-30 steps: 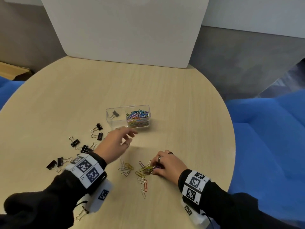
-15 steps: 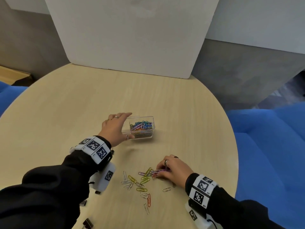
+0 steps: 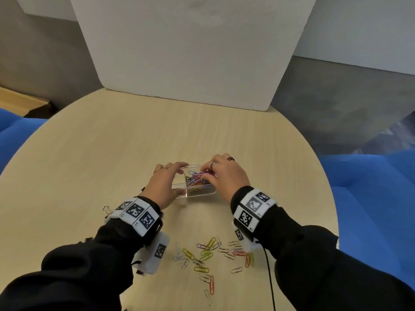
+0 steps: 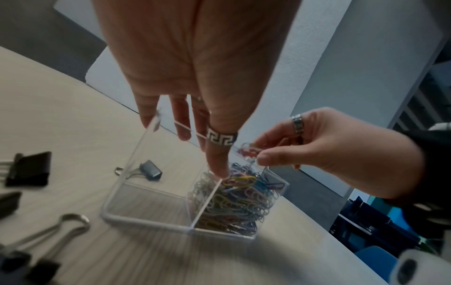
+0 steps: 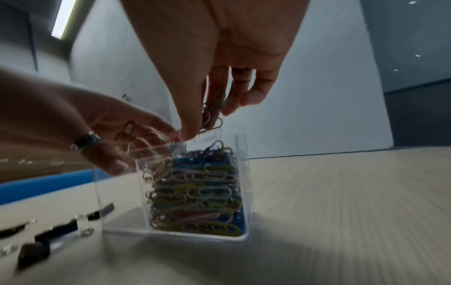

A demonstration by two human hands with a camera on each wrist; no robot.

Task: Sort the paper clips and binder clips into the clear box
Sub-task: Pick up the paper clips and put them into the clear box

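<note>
The clear box (image 3: 199,194) stands mid-table, split by a divider. My left hand (image 3: 179,178) grips its left half, fingers on the far rim and thumb on the near wall. The right compartment is packed with coloured paper clips (image 5: 195,192). My right hand (image 3: 203,173) hovers over that compartment, pinching a small bunch of paper clips (image 5: 212,113) between thumb and fingers. One black binder clip (image 4: 150,170) lies in the left compartment. More loose paper clips (image 3: 208,257) lie scattered on the table near me, between my forearms.
Black binder clips (image 4: 26,169) lie on the table left of the box, and one (image 3: 107,209) peeks out beside my left wrist. A white board (image 3: 190,52) stands at the table's far edge. Blue seats (image 3: 370,187) flank the round table.
My right hand left the loose pile and rose over the box with a bunch of paper clips. My left hand reached the box and now grips it.
</note>
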